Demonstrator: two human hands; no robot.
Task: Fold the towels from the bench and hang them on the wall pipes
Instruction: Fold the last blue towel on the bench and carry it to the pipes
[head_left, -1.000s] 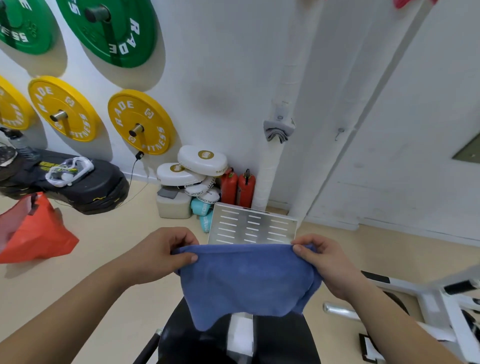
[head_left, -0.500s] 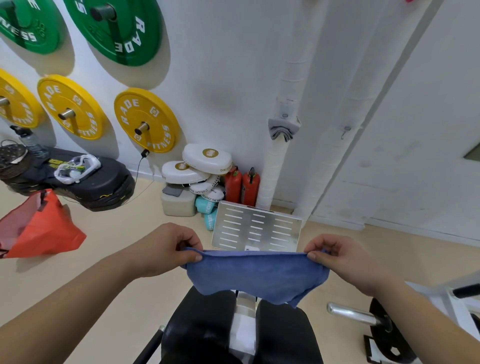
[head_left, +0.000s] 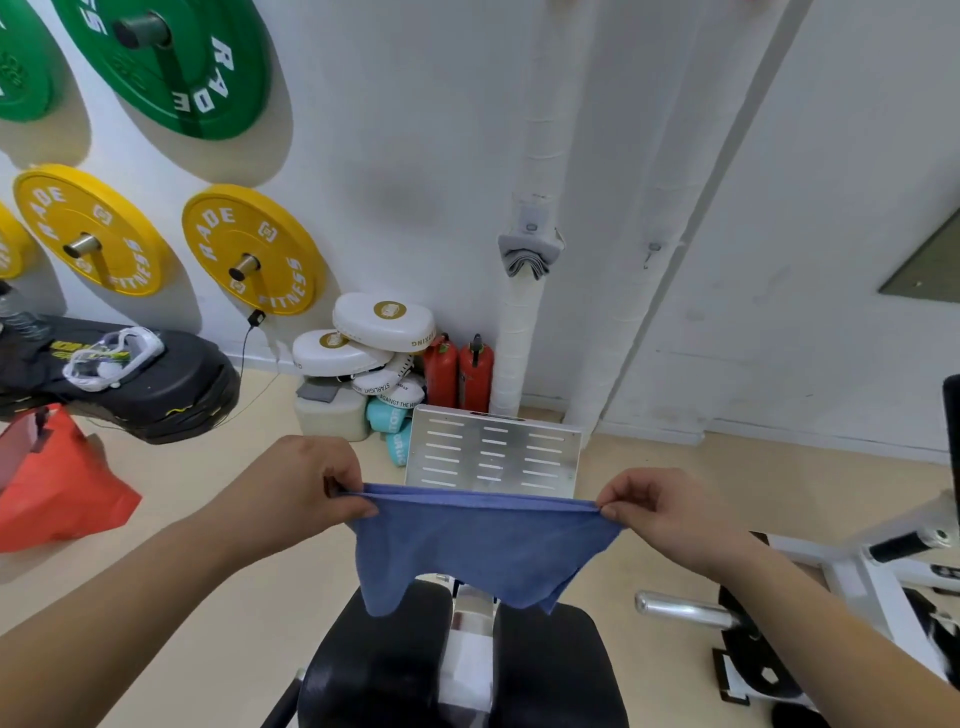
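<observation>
Towel, blue (head_left: 483, 545): held in the air above the black padded worktop (head_left: 384, 670), top edge doubled and pulled taut, two lower corners hanging just over the pads. Left hand (head_left: 306, 493): fingers and thumb pinch the towel's left top corner. Right hand (head_left: 660, 519): pinches the right top corner; the two hands are well apart at the same height. Worktop: two black pads with a white and metal gap between them. Floor (head_left: 182, 519): beige, smooth. Wall: white, carrying two green weight plates (head_left: 171, 62) above and yellow weight plates (head_left: 249, 249) below on pegs. Wall pipes (head_left: 535, 156): two white wrapped pipes rising from the floor, the left one bearing a grey folded cloth (head_left: 529, 254) at a fitting. At the wall's foot: white strike pads (head_left: 382, 322) stacked, two red fire extinguishers (head_left: 457, 374) just beside the left pipe, a slotted metal plate (head_left: 493, 452) in front of them. Far left: stacked black plates (head_left: 130, 379) and an orange bag (head_left: 57, 493). Right: white machine frame (head_left: 883, 561) with a chrome bar (head_left: 680, 608).
</observation>
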